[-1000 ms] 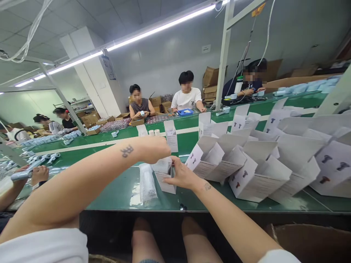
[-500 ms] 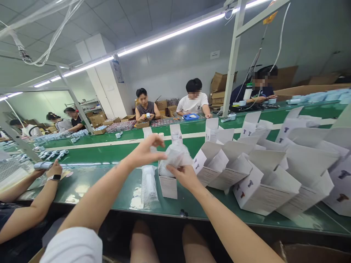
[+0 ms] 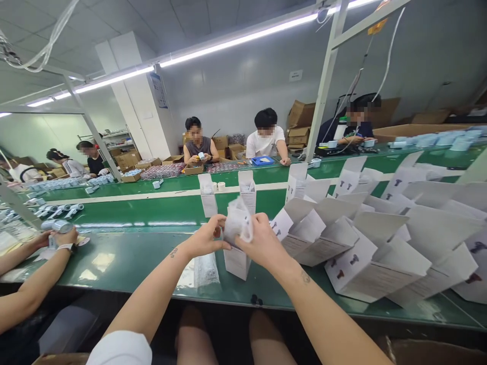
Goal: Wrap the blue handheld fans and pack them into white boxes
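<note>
Both my hands meet over a small white carton that stands open near the front edge of the green belt. My left hand and my right hand both pinch a clear plastic bag with something pale inside, holding it at the carton's mouth. Another bagged item lies flat on the belt just left of the carton.
A row of open white cartons leans along the right. Two upright cartons stand farther back. A co-worker's hands hold a grey part at the left. Several people sit across the far belt with cardboard boxes behind.
My left hand came off the carton top and lifted the bag; now both hands have closed on the bag and brought it down to the carton's mouth.
</note>
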`<control>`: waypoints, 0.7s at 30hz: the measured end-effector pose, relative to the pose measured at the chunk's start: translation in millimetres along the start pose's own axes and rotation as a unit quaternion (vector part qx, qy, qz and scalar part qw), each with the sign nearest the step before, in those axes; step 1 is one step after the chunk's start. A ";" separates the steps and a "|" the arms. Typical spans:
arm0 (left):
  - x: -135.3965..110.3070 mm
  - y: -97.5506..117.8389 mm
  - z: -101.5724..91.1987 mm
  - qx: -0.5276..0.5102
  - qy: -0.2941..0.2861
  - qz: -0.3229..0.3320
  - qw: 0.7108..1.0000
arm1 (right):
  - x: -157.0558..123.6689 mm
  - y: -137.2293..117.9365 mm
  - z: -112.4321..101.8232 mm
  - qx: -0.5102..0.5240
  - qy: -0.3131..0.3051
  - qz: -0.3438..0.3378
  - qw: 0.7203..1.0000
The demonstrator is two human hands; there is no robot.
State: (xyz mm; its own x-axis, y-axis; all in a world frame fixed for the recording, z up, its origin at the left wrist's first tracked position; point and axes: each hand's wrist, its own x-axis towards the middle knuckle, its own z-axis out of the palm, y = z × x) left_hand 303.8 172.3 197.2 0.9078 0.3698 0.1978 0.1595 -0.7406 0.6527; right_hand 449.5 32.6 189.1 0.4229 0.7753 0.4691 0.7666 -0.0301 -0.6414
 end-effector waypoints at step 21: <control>8.9 -19.2 67.6 -0.318 0.045 -0.059 0.945 | -40.1 66.4 -68.3 -0.327 0.074 0.046 0.941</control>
State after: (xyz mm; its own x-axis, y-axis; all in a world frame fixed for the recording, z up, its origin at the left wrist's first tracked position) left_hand 335.1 151.9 137.0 0.8571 0.4961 0.1388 -0.0333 -0.2156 0.9759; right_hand 516.4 -43.6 169.1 0.5269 0.6556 0.5409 0.8366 -0.5121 -0.1944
